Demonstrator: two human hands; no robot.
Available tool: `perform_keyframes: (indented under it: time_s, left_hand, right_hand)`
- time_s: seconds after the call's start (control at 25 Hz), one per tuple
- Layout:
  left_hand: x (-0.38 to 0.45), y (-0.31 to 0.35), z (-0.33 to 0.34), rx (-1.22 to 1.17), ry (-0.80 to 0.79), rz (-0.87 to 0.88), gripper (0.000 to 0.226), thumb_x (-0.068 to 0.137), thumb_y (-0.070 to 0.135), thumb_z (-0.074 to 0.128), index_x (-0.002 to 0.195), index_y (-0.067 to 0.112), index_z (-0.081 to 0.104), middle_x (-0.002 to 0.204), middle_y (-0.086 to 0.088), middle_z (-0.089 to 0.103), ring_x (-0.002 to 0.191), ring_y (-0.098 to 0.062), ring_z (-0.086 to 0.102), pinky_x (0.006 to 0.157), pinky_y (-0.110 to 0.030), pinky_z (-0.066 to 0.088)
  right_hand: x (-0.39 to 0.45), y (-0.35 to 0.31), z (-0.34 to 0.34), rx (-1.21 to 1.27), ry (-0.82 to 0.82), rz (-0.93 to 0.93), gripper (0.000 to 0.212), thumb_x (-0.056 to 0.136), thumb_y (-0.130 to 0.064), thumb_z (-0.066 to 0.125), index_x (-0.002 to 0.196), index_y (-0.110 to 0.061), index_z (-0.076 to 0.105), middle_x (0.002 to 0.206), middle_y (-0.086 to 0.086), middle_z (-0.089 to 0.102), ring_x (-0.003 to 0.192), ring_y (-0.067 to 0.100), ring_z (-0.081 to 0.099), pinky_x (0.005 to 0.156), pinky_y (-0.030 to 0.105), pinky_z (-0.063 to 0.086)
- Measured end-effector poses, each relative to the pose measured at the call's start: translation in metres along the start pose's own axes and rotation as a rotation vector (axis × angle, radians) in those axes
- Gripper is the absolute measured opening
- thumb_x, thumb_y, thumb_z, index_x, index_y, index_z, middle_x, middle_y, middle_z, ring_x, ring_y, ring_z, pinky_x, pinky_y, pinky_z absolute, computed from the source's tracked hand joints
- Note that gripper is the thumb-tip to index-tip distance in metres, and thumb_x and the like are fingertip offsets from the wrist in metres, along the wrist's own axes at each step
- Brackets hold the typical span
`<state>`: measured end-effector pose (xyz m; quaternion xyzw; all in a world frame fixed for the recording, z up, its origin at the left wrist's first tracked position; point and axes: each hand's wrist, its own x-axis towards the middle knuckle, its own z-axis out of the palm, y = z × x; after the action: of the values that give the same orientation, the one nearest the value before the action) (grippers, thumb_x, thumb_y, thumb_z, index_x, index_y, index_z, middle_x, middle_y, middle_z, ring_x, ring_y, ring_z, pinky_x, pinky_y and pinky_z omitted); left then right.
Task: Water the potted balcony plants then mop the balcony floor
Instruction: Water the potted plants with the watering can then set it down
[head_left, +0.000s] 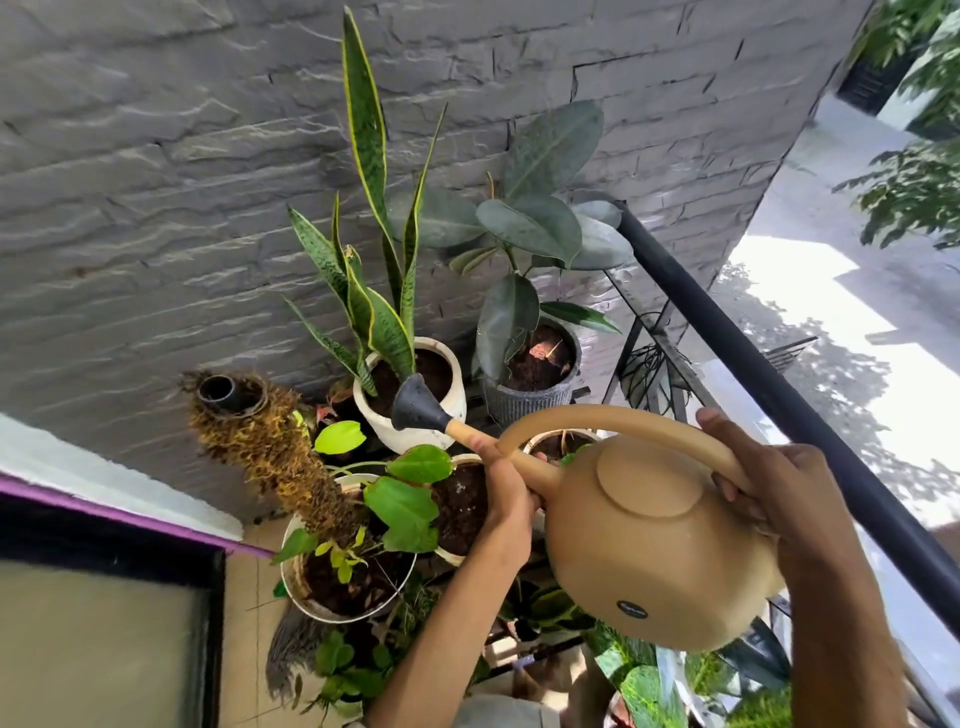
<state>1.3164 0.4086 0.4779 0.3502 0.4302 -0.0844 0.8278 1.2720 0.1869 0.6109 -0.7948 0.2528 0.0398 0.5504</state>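
Note:
A tan watering can (649, 540) is held tilted toward the plants. My right hand (763, 478) grips its arched handle. My left hand (501, 483) is wrapped round the spout, below the black rose (415, 408). The rose hangs over the rim of a white pot (447, 415) holding a snake plant (374, 291). Beside it a grey ribbed pot (524, 402) carries a rubber plant (535, 218). Closer to me, a white pot (296, 582) holds a leafy climber on a moss pole (280, 457). Another soil-filled pot (460, 506) lies partly behind my left wrist.
A grey stone wall (156, 182) backs the plants. A black railing (779, 400) runs diagonally on the right, with a street below. A mop head (291, 649) lies on the tiled floor (244, 623). More foliage (649, 686) crowds the lower right. A dark-framed window (104, 623) is at left.

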Motion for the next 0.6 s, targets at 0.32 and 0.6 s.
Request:
perform_keyframes:
  time_s: [0.32, 0.6]
  left_hand:
    - [-0.056, 0.004, -0.062, -0.111, -0.026, 0.068, 0.081, 0.105, 0.072, 0.024, 0.118, 0.001, 0.06, 0.081, -0.018, 0.065, 0.073, -0.029, 0.064, 0.09, -0.05, 0.058]
    - [-0.101, 0.008, -0.142, -0.17, 0.002, 0.047, 0.073, 0.104, 0.071, 0.026, 0.113, 0.006, 0.056, 0.093, -0.017, 0.061, 0.082, -0.032, 0.063, 0.079, -0.046, 0.055]
  right_hand:
    - [-0.075, 0.022, 0.01, 0.063, -0.053, -0.077, 0.079, 0.077, -0.078, 0.077, 0.055, -0.003, 0.067, 0.044, 0.007, 0.049, 0.037, 0.013, 0.043, 0.062, 0.032, 0.036]
    - [-0.132, 0.019, 0.039, 0.0, -0.15, -0.128, 0.076, 0.078, -0.078, 0.076, 0.049, -0.008, 0.066, 0.043, 0.007, 0.051, 0.036, 0.014, 0.044, 0.06, 0.032, 0.038]
